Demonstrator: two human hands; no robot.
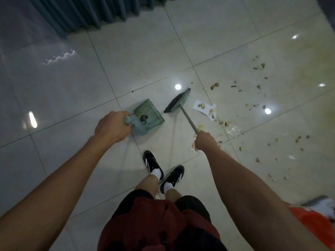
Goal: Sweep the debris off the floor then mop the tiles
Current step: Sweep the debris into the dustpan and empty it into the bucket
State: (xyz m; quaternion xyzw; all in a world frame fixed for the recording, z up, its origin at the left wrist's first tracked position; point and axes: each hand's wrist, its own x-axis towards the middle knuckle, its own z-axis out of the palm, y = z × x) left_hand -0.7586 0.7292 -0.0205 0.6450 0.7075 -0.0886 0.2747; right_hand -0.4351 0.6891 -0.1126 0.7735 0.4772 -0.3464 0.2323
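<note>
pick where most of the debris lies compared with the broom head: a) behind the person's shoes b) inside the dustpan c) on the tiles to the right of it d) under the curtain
c: the scattered debris lies on the tiles right of the broom head, while the dustpan in the left hand sits on the other side of the broom, whose handle the right hand holds.

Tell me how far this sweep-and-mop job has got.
Barely started. Done: only a little dirt lies in the dustpan. In hand: the left hand grips the dustpan's handle, the right hand grips the broom, whose head sits between pan and mess. Left: the debris, paper scraps and a plastic wrapper are scattered across the tiles. No mop is in view.
</note>
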